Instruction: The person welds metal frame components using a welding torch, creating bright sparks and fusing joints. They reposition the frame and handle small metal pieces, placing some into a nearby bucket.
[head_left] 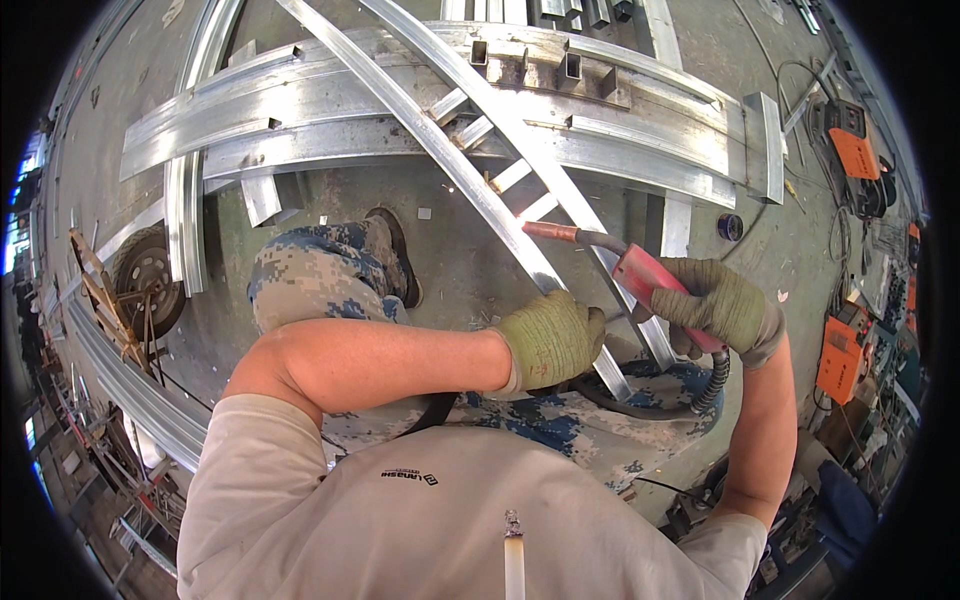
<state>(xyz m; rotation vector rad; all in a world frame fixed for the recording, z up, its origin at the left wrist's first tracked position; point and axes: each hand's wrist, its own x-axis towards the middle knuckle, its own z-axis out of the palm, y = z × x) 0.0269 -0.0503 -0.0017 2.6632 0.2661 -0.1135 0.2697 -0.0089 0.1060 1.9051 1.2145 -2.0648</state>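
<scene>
A green work glove covers my left hand (553,338), which is closed around the near part of a ladder-shaped metal frame (388,105). That frame has two long silvery rails joined by short crosspieces (512,177). In my gloved right hand (715,300) is a welding torch (645,273) with a red handle. Its copper-coloured nozzle (550,231) points left, at the joint between the left rail and the nearest crosspiece. A bright glow sits at the nozzle's tip. The torch cable (712,385) hangs below my right hand.
Wide metal channels (300,145) lie crosswise under the frame, with short square tube pieces (570,68) on them. Orange-fronted machines (843,355) and cables stand at right. A wheel (150,282) is at left, a small dark roll (730,227) on the floor. A cigarette (514,565) shows below.
</scene>
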